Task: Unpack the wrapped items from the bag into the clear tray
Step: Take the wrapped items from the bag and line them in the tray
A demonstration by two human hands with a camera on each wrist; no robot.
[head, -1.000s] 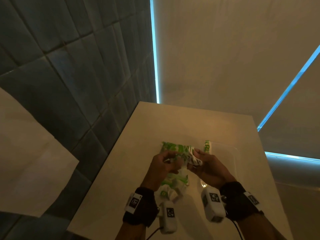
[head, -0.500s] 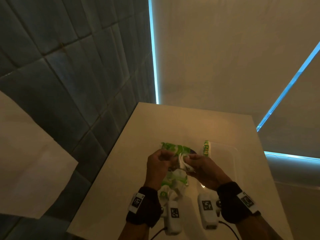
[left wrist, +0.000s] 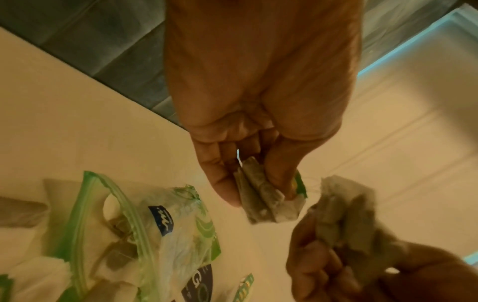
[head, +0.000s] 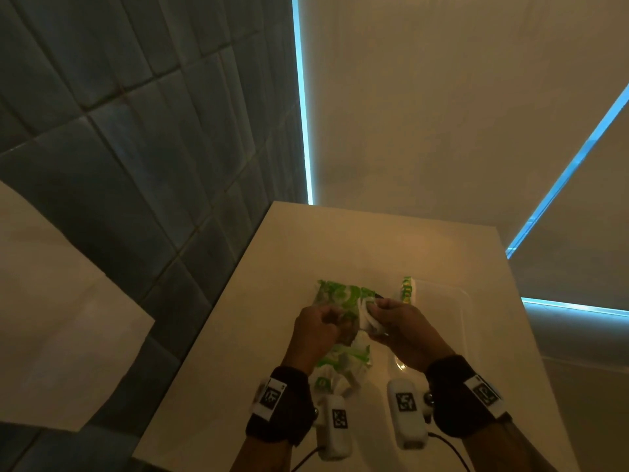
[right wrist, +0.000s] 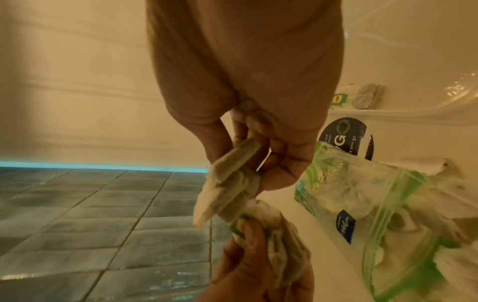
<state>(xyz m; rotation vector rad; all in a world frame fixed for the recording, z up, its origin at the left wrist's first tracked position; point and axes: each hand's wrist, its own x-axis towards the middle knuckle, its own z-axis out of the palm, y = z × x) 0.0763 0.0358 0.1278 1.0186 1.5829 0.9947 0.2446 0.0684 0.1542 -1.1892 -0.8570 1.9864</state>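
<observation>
A clear zip bag point(head: 340, 294) with green print lies open on the cream table, with white wrapped items still inside point(left wrist: 155, 235). Both hands hover just above it, almost touching. My left hand point(left wrist: 258, 192) pinches a small grey tea bag point(left wrist: 266, 200) between thumb and fingers. My right hand point(right wrist: 240, 169) pinches a clump of similar tea bags point(right wrist: 222, 188). The clear tray point(head: 459, 301) sits to the right of the bag. A tea bag with a green tag point(right wrist: 367, 96) lies inside the tray.
The table point(head: 374, 243) is narrow, with a drop to grey floor tiles point(head: 136, 165) along its left side. A beige wall with blue light strips point(head: 303, 97) stands beyond the far edge. Another pale surface point(head: 51, 318) lies at lower left.
The two hands have drawn closer together above the bag, and the white bundle in the right hand has moved left toward the left hand's fingers.
</observation>
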